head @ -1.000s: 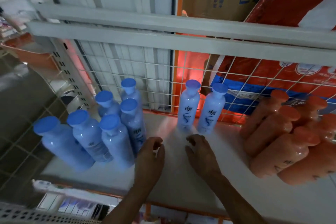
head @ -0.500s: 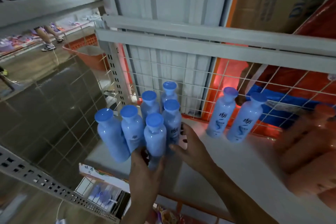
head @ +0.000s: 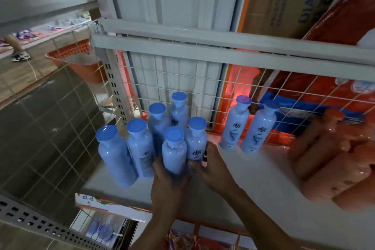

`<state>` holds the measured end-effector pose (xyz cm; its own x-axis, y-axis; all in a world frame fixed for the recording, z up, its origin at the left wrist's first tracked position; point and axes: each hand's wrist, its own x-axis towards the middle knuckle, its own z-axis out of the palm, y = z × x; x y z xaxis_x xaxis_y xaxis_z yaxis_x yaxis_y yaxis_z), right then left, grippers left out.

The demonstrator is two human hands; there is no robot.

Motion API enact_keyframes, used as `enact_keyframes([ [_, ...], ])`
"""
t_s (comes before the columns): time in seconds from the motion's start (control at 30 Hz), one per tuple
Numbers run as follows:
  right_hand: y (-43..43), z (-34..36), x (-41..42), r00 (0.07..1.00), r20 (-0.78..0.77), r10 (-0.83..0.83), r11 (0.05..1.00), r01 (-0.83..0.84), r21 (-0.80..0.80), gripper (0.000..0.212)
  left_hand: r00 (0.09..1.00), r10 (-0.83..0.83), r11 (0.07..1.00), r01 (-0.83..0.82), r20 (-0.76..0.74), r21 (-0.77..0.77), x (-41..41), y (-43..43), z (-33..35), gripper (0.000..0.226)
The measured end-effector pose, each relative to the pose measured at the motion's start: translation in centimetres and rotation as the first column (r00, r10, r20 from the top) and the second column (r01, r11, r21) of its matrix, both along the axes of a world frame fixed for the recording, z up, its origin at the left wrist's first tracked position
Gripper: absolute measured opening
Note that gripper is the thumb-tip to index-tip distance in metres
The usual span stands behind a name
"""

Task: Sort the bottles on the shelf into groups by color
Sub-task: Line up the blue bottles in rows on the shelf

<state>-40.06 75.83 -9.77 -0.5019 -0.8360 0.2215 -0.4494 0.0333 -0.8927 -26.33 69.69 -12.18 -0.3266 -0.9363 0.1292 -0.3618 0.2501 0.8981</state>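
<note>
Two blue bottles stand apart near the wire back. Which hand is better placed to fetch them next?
Probably right. The right hand sits at the right side of the cluster, nearest the two stray bottles, with bare shelf between. The left hand grips the front bottle and would have to cross over.

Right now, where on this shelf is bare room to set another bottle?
Bare shelf lies between the right hand and the orange bottles, in front of the blue pair. The blue cluster, gripped by that hand and the left hand, is crowded.
</note>
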Motion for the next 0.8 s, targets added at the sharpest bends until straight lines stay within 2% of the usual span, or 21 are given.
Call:
enact_keyframes([
  [0.07, 1.2, -0.9, -0.6, 0.999, -0.003, -0.052, 0.998, 0.052, 0.033, 0.050, 0.994, -0.098, 0.994, 0.100, -0.056, 0.034, -0.3, -0.7, -0.3, 0.072],
  [0.17, 3.1, -1.1, -1.5, 0.991, -0.039, -0.125, 0.991, 0.127, 0.048, 0.051, 0.943, -0.290, 0.955, 0.296, -0.162, 0.008, -1.0, -1.9, -0.9, 0.072],
  [0.33, 5.9, -1.0, -2.9, 0.963, -0.098, -0.249, 0.966, 0.254, 0.042, 0.052, 0.865, -0.472, 0.881, 0.469, -0.171, -0.057, -3.3, -2.3, 0.2, 0.057],
  [0.47, 7.5, -1.3, -3.9, 0.945, -0.152, -0.289, 0.952, 0.300, 0.055, 0.059, 0.759, -0.605, 0.789, 0.611, -0.239, -0.058, -4.9, -1.3, 0.4, 0.068],
  [0.53, 8.1, -1.6, -4.2, 0.935, -0.175, -0.308, 0.945, 0.322, 0.057, 0.060, 0.750, -0.614, 0.781, 0.623, -0.246, -0.048, -6.0, -1.2, -0.3, 0.075],
  [0.6, 8.3, -1.9, -4.3, 0.928, -0.186, -0.323, 0.940, 0.337, 0.051, 0.060, 0.799, -0.554, 0.824, 0.566, -0.234, -0.020, -7.2, -1.4, -0.9, 0.071],
  [0.7, 8.6, -2.1, -4.5, 0.915, -0.202, -0.349, 0.929, 0.366, 0.052, 0.058, 0.863, -0.492, 0.869, 0.495, -0.118, -0.004, -8.1, -2.6, -1.4, 0.063],
  [0.77, 9.0, -2.3, -4.8, 0.910, -0.198, -0.363, 0.922, 0.382, 0.062, 0.055, 0.846, -0.505, 0.856, 0.517, -0.170, 0.031, -7.8, -2.7, -1.4, 0.057],
  [0.8, 9.3, -2.3, -5.0, 0.908, -0.195, -0.371, 0.919, 0.389, 0.064, 0.054, 0.823, -0.532, 0.833, 0.551, -0.197, 0.050, -7.6, -2.7, -1.3, 0.064],
])
